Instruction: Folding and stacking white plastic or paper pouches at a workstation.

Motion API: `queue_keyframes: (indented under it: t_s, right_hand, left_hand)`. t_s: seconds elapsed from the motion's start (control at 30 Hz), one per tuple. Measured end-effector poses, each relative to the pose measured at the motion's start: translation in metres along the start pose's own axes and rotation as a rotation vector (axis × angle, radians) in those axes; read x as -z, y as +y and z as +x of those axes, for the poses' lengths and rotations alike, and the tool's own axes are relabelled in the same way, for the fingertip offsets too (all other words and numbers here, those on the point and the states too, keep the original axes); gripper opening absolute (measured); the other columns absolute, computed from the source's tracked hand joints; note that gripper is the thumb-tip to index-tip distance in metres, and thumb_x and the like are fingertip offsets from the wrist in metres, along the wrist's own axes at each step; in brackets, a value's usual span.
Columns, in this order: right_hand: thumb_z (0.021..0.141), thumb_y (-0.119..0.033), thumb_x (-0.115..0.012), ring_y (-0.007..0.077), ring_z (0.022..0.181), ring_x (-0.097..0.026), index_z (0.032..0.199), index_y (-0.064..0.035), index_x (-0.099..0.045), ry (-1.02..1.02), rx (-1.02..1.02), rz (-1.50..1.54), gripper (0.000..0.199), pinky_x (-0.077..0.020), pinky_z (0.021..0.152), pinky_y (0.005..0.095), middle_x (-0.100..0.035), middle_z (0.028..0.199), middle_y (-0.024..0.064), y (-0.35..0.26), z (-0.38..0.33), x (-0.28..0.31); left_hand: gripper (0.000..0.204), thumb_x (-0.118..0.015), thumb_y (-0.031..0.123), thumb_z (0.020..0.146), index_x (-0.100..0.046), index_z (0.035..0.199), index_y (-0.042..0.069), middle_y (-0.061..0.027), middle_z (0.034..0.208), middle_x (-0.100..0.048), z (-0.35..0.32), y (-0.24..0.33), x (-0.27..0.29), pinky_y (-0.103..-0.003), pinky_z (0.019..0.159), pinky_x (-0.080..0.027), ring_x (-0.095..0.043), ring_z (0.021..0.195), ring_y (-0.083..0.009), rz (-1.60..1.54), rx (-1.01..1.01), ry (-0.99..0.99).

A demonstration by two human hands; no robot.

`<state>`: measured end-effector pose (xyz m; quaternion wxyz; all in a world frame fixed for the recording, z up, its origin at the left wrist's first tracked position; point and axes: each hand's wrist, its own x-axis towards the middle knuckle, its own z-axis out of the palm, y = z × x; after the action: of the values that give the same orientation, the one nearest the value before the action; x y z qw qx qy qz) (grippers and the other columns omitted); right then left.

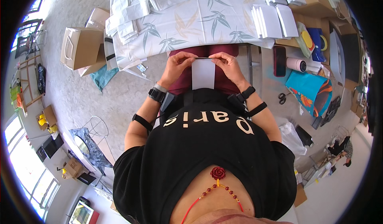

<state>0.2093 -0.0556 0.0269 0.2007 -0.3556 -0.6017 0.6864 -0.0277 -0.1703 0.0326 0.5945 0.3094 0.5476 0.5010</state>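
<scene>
Between my thighs and the table edge, a narrow white rectangular piece [203, 75], paper or thin card by its look, hangs over my lap. A thin dark line runs along its top edge, between my fingertips. My left hand [180, 64] pinches the left end of that edge, thumb and fingers closed. At the right end, my right hand [228, 66] pinches in the same way. Just beyond both hands is the table with a leaf-patterned white cloth [187, 28]. Whether the piece is a flat sheet or a folded box cannot be made out.
Flat white packets [127, 14] lie at the table's left, and upright white pieces [269, 21] at its right. To my right are a dark red phone [280, 60], a pink cylinder [296, 64], scissors [283, 98] and a blue bag [307, 89]. A cardboard box [76, 46] stands left.
</scene>
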Motion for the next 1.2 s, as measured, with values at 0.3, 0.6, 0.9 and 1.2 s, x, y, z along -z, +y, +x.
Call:
queue_keyframes:
  t_s: [0.3,0.6,0.9,1.2]
  right_hand:
    - [0.102,-0.019,-0.071,0.0066,0.09,-0.067,0.115,-0.003,-0.077,-0.028,0.029,-0.085,0.022,-0.0551,0.082,0.0236,-0.078,0.101,0.0026,-0.018,-0.002,0.001]
    - [0.1,-0.018,-0.072,0.0082,0.087,-0.07,0.116,-0.0021,-0.077,0.024,-0.013,-0.201,0.023,-0.0553,0.078,0.0248,-0.079,0.101,0.0055,-0.035,-0.001,-0.006]
    - [0.099,-0.016,-0.072,0.0085,0.085,-0.07,0.113,-0.002,-0.077,0.038,0.008,-0.221,0.02,-0.0552,0.078,0.0249,-0.079,0.098,0.0052,-0.031,-0.002,-0.009]
    - [0.098,-0.014,-0.073,0.0094,0.083,-0.07,0.109,-0.0021,-0.078,0.038,0.09,-0.329,0.017,-0.0551,0.078,0.0252,-0.079,0.098,0.0065,-0.035,-0.008,-0.007]
  left_hand:
    - [0.021,-0.07,0.016,0.102,-0.076,0.113,-0.001,-0.0045,0.102,-0.076,-0.003,0.024,-0.001,-0.026,0.086,-0.054,-0.066,0.094,-0.0088,0.234,-0.046,-0.029]
    - [0.022,-0.073,0.014,0.099,-0.076,0.114,-0.002,-0.0053,0.098,-0.076,0.0,0.039,-0.007,-0.025,0.08,-0.056,-0.068,0.087,-0.0088,0.362,-0.023,0.013]
    - [0.018,-0.073,0.012,0.098,-0.076,0.11,-0.002,-0.0048,0.096,-0.076,0.002,0.025,-0.008,-0.025,0.079,-0.056,-0.067,0.085,-0.009,0.223,0.026,0.028]
    - [0.017,-0.072,0.01,0.098,-0.077,0.11,-0.001,-0.0055,0.1,-0.076,-0.004,0.037,-0.013,-0.025,0.083,-0.055,-0.068,0.092,-0.0101,0.415,-0.041,0.019]
